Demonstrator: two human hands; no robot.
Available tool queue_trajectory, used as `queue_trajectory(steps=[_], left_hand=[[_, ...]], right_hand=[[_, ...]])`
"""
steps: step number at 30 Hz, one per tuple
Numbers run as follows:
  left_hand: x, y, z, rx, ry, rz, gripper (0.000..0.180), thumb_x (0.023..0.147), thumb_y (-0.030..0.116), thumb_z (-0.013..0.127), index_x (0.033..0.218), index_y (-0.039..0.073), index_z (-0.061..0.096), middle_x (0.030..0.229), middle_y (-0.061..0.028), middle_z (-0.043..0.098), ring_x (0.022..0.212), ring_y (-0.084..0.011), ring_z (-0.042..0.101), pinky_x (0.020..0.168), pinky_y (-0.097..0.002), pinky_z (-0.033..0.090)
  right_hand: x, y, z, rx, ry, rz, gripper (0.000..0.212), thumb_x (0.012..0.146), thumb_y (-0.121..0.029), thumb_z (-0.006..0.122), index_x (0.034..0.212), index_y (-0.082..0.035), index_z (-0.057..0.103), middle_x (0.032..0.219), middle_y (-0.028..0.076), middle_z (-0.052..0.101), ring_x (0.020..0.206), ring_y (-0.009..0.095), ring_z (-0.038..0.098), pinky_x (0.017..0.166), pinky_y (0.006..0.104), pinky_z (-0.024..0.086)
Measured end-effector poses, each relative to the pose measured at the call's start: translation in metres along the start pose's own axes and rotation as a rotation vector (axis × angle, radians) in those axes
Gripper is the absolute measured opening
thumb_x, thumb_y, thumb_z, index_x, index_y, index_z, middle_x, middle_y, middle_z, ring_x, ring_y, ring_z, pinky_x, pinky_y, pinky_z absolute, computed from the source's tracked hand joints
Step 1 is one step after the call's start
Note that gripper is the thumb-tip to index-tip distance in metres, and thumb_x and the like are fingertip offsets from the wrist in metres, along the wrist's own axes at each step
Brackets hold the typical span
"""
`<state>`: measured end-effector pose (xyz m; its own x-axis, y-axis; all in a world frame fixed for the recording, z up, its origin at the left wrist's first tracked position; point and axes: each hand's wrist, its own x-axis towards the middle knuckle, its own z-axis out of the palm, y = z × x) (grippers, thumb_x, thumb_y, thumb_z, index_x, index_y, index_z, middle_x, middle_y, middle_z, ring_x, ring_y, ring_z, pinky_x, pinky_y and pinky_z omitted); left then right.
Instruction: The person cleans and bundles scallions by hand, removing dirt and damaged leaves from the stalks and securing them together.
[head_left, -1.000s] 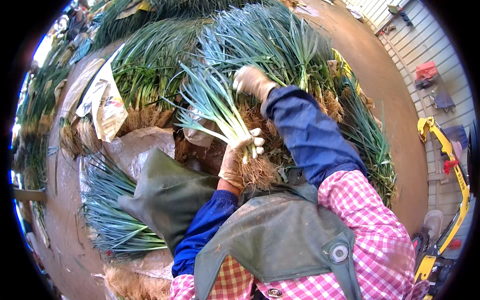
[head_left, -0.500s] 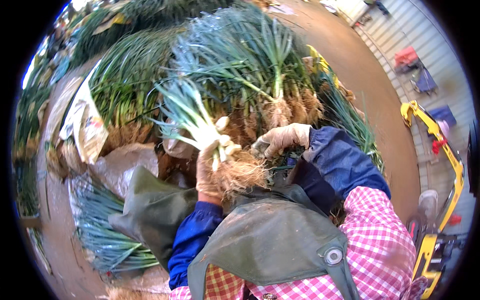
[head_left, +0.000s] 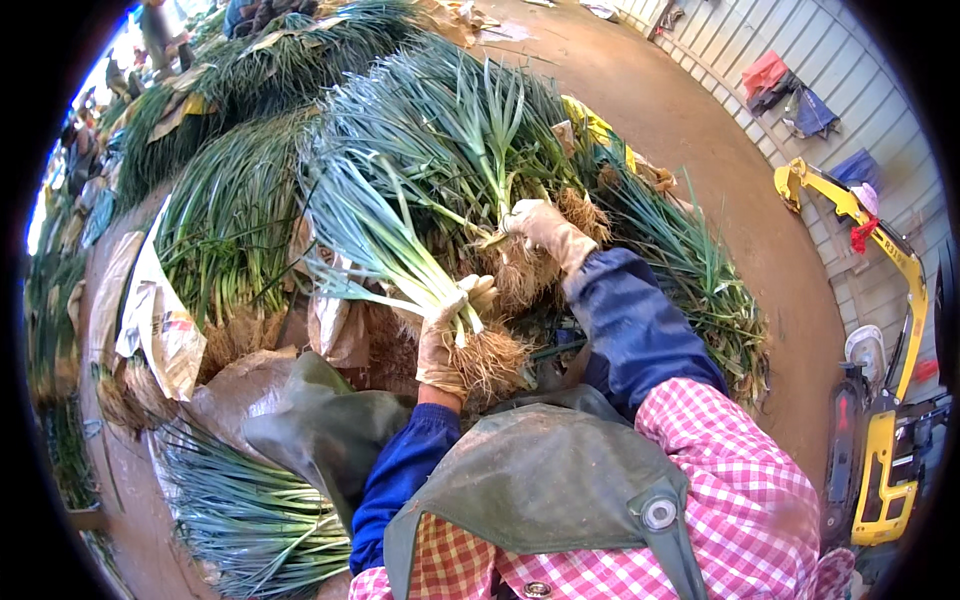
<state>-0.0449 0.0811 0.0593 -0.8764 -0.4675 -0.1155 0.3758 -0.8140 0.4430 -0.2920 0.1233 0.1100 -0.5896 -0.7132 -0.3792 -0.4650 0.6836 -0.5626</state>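
Note:
My gloved left hand (head_left: 440, 352) is closed around a bunch of green onions (head_left: 420, 262) just above the brown roots. The leaves of this bunch point up and to the left, and its roots hang over the right side of the hand. Farther forward and to the right, my gloved right hand (head_left: 548, 234) has its fingers curled round the base of a green onion (head_left: 492, 140) at the front of a large heap of green onions (head_left: 400, 115). Its fingertips are partly hidden among stems and roots.
More green onions (head_left: 265, 505) lie at the lower left. A white sack (head_left: 165, 325) and another heap (head_left: 230, 215) stand on the left. Loose green onions (head_left: 690, 285) spread on the right. A yellow mini excavator (head_left: 890, 480) is by the corrugated wall (head_left: 800, 60).
My right hand has reached forward from beside the held bunch's roots and closed on a green onion in the heap. My left hand still holds its bunch. The view has shifted.

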Motion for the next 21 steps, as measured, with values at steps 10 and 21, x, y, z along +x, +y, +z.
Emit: queue_trajectory(steps=[10, 21], left_hand=[[0.004, -0.002, -0.008, -0.089, 0.134, 0.056, 0.039, 0.085, 0.010, 0.059, 0.119, -0.009, 0.054, 0.114, -0.0181, 0.062, 0.104, -0.0250, 0.062, 0.090, -0.0315, 0.050], [-0.006, 0.020, 0.012, -0.529, -0.039, 0.059, 0.033, 0.085, 0.007, 0.059, 0.114, -0.006, 0.052, 0.092, -0.0146, 0.057, 0.090, -0.0266, 0.058, 0.092, -0.0434, 0.048]], right_hand=[[-0.090, -0.013, 0.061, 0.320, -0.129, -0.409, 0.019, 0.083, -0.022, 0.068, 0.091, -0.005, 0.062, 0.076, 0.004, 0.059, 0.072, 0.012, 0.056, 0.063, 0.0284, 0.048], [-0.104, 0.041, 0.084, -0.742, -0.585, -0.198, 0.032, 0.084, -0.024, 0.061, 0.113, -0.011, 0.064, 0.111, 0.011, 0.066, 0.097, 0.029, 0.063, 0.085, 0.0383, 0.050]])
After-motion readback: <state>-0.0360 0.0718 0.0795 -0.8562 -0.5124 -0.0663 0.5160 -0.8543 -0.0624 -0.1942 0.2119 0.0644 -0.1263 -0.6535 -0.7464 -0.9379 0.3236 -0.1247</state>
